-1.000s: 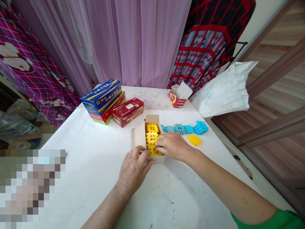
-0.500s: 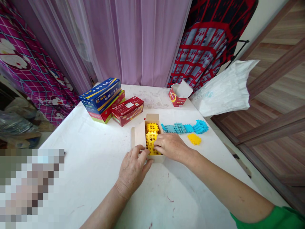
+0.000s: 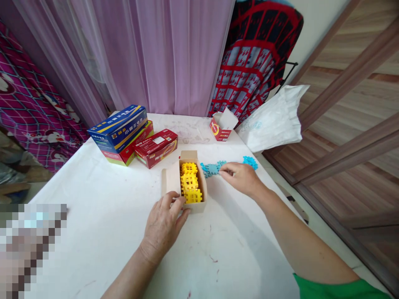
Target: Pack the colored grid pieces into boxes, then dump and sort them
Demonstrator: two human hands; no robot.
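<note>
An open cardboard box [image 3: 171,181] stands on the white table, holding several yellow interlocking plastic blocks [image 3: 189,182] in a row. My left hand [image 3: 162,226] grips the box's near left corner, fingers against its wall. To the right, my right hand [image 3: 240,178] is away from the box, its fingertips on a row of light blue interlocking blocks [image 3: 212,169]. Part of that row lies hidden under the hand, and a brighter blue block [image 3: 250,162] shows beyond it.
The white table [image 3: 93,236] carries a blue box [image 3: 116,128] stacked on a red-and-green box, a red box [image 3: 156,147], and a small open red box [image 3: 220,129]. A white paper bag [image 3: 271,118] hangs beyond the right edge, with curtains behind.
My right hand has moved off the yellow blocks and over to the blue row. The flat yellow piece no longer shows. My left hand stays on the box, and the whole view has shifted.
</note>
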